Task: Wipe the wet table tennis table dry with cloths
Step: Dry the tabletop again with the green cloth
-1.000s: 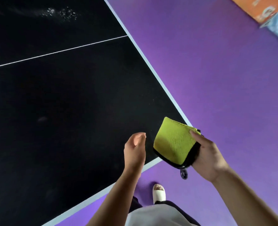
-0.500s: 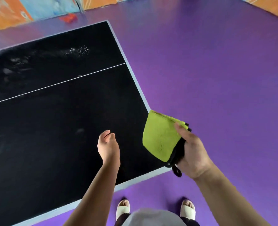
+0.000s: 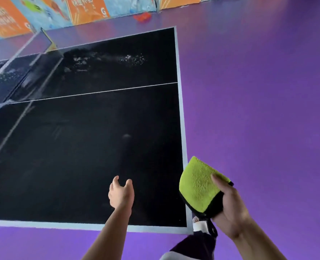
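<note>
1. Compared with half a second ago, the view has lifted and turned, so I now see the far end of the table and the wall behind it. Both hands have kept nearly the same pose.
2. My right hand (image 3: pixel 230 212) grips the folded green cloth (image 3: pixel 196 188), thumb on top and fingers curled behind its black edge. It holds the cloth in the air just beyond the near right corner of the table (image 3: pixel 80 156), not touching it. I judge this grip keeps the pad flat and ready to press down.
3. My left hand (image 3: pixel 120 194) holds nothing. Its fingers are loosely bent and it hovers over the near edge of the table, well apart from the cloth.
4. The near half of the table looks dark and mostly dry. A wet patch (image 3: pixel 133 59) of shining drops lies on the far half, beyond the white centre line and near the net (image 3: pixel 24 87), which is blurred.
5. I think the wiping must go there next, and that needs a step forward along the purple floor (image 3: pixel 258 109).
6. Orange and blue boards (image 3: pixel 86 8) stand behind the table.
</note>
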A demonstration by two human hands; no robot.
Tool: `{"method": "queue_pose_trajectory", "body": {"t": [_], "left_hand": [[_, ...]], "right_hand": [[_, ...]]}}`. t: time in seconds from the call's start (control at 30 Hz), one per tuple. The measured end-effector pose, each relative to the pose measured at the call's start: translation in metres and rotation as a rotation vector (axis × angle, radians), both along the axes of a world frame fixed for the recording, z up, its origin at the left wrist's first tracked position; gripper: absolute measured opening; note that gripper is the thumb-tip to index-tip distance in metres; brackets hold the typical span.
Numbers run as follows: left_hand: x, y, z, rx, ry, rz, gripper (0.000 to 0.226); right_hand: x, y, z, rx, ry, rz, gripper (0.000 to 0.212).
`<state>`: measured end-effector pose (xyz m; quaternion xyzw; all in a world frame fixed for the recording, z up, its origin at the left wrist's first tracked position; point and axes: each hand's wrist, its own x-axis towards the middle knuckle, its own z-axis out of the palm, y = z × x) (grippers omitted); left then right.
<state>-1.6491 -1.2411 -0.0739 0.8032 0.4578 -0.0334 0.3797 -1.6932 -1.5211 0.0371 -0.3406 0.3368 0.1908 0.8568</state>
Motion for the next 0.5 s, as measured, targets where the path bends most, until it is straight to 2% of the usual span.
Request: {"method": "queue_pose_trajectory", "body": {"t": [0.2, 0.37, 0.5], "left_hand": [[0.03, -0.031, -0.032, -0.065, 0.294, -0.004, 0.069], [0.046, -0.036, -0.047, -0.089, 0.268, 0.091, 0.073], [0.046, -0.035, -0.06, -0.072, 0.247, 0.107, 0.074]], "right_hand": [[0.062, -0.046, 0.008, -0.159, 0.059, 0.01, 0.031], [0.129, -0.051, -0.007, -0.309, 0.113, 0.105, 0.028], [0.198, -0.025, -0.035, -0.485, 0.137, 0.274, 0.027]]}}
